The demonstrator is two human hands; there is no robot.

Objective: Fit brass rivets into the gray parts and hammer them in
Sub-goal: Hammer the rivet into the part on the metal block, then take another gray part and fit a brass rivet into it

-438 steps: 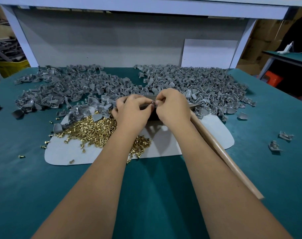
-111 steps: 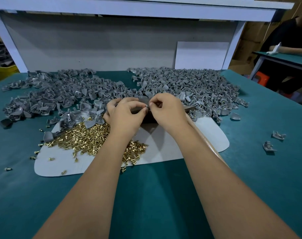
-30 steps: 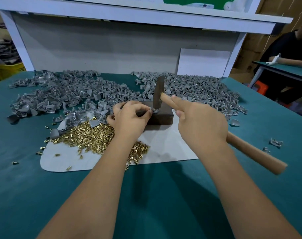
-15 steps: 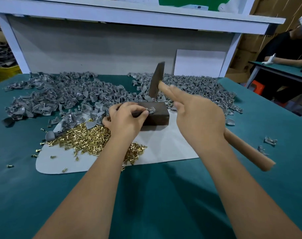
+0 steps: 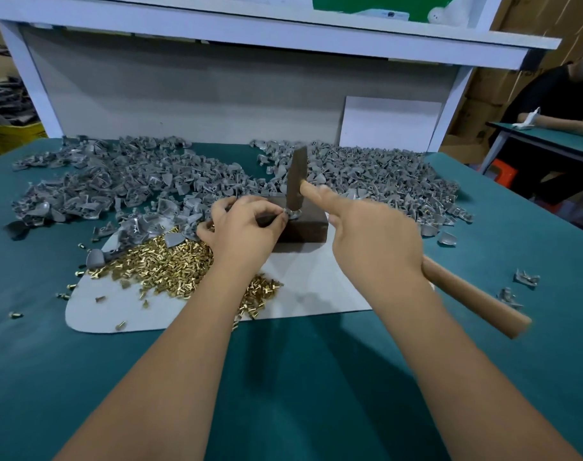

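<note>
The gray part [image 5: 294, 213] lies on top of the dark block [image 5: 305, 224], pinched at its left side by the left hand [image 5: 242, 229]; the hammer [image 5: 296, 181] stands right above it, head near upright, wooden handle running near and right through the right hand [image 5: 376, 237], which is curled around it with the forefinger stretched along; the rivet itself is too small to see under the hammer head.

no readable text, labels or numbers anywhere
</note>
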